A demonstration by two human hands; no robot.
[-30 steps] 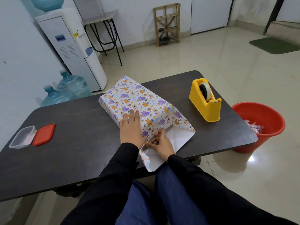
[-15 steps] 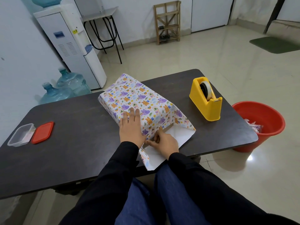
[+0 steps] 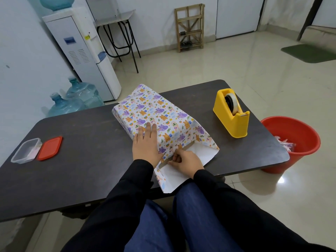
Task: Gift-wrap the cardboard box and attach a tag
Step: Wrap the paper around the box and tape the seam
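Note:
The box (image 3: 156, 115) lies on the dark table (image 3: 81, 142), covered in white wrapping paper with purple and orange animal prints. Its near end is open, and a strip of brown cardboard shows there. My left hand (image 3: 145, 144) lies flat on the near top of the box, fingers straight. Just right of it, my right hand (image 3: 185, 161) rests with curled fingers on the loose paper flap (image 3: 205, 153) at the open end, pinching the paper edge. The flap's white inside faces up and hangs over the table's front edge.
A yellow tape dispenser (image 3: 231, 115) stands on the table to the right. A clear plastic container (image 3: 26, 150) and its red lid (image 3: 50, 148) lie at the left. A red bucket (image 3: 291, 142) stands on the floor at right. Water bottles (image 3: 72, 100) and a dispenser (image 3: 81, 51) stand behind.
My right hand has shifted slightly along the paper at the box's open end, fingers curling in. The left hand has stayed flat on the box.

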